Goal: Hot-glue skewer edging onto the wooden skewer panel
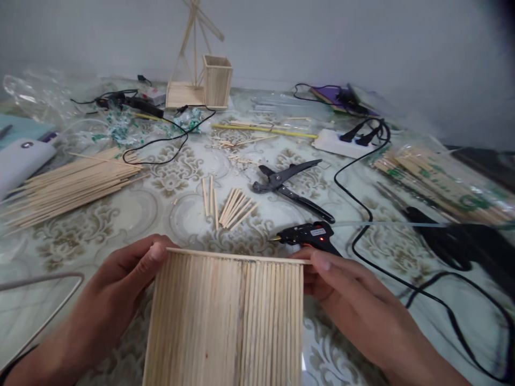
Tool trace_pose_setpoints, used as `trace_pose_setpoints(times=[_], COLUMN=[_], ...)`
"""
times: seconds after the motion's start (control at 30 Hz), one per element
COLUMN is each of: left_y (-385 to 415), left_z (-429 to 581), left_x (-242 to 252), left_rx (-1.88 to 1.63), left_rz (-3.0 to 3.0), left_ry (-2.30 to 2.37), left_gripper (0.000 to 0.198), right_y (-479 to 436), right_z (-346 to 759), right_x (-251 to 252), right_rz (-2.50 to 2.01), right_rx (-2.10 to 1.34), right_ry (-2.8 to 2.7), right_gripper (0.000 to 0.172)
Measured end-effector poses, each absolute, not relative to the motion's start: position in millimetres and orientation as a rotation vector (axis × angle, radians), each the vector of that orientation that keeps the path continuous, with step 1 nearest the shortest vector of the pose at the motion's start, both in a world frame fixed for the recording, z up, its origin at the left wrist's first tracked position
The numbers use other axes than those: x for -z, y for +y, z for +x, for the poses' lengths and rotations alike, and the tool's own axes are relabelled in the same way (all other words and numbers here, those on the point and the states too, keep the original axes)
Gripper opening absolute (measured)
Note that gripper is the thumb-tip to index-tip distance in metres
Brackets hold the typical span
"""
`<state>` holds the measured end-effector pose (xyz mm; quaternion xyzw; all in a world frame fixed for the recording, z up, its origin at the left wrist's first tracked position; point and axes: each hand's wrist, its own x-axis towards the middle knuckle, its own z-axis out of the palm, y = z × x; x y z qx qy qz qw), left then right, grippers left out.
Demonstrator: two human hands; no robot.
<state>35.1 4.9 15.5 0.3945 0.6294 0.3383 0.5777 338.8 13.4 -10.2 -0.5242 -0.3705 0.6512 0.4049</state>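
Observation:
Between my hands is a panel of thin wooden sticks (225,321) set side by side, its near end cut off by the bottom of the view. One wooden stick (241,257) lies crosswise along the far edge and juts a little past the right corner. My left hand (132,273) grips the far left corner, thumb on top at the stick's end. At the far right corner, my right hand (341,284) pinches the stick's other end. Just beyond it lies a black glue gun (309,235) with a red light on. Several short cut sticks (235,208) lie past the panel.
Cutting pliers (289,187) lie beyond the glue gun. Long sticks (76,185) are piled at left, and bagged sticks (446,177) at right. A black cable (358,252) runs from a white power strip (341,142). A stick-built model (217,80) stands at the back.

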Motion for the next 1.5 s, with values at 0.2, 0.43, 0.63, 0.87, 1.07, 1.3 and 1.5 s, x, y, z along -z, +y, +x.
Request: trace_pose_setpoints(times=[0.2, 0.43, 0.63, 0.87, 1.07, 1.3, 1.5], left_y=[4.3, 4.2, 1.3, 2.0, 1.4, 3.8, 5.1], left_z=[30.1, 30.9, 29.6, 26.6, 26.9, 25.8, 27.4], left_x=[-11.0, -10.3, -8.3, -7.6, -7.7, -5.3, -6.8], left_rx=[-0.749, -0.702, -0.691, -0.671, -0.662, -0.676, -0.718], left_rz=[0.976, 0.974, 0.970, 0.995, 0.992, 0.973, 0.965], left_ry=[1.384, 1.430, 1.455, 1.461, 1.446, 1.478, 1.488], left_gripper=[0.045, 0.041, 0.042, 0.042, 0.041, 0.040, 0.037], right_y=[19.1, 18.2, 17.4, 15.2, 14.2, 18.3, 20.4], right_z=[337.2, 335.8, 336.7, 336.3, 336.6, 336.3, 332.7], right_x=[-2.2, -1.4, 0.1, -1.1, -2.6, -0.3, -2.4], right_rz=[-1.312, -1.337, -1.323, -1.293, -1.306, -1.276, -1.253], right_rx=[-1.629, -1.622, -1.609, -1.606, -1.608, -1.670, -1.699], right_ry=[-1.253, -1.284, -1.299, -1.282, -1.272, -1.265, -1.230], right_gripper=[0.040, 0.044, 0.046, 0.045, 0.044, 0.035, 0.036])
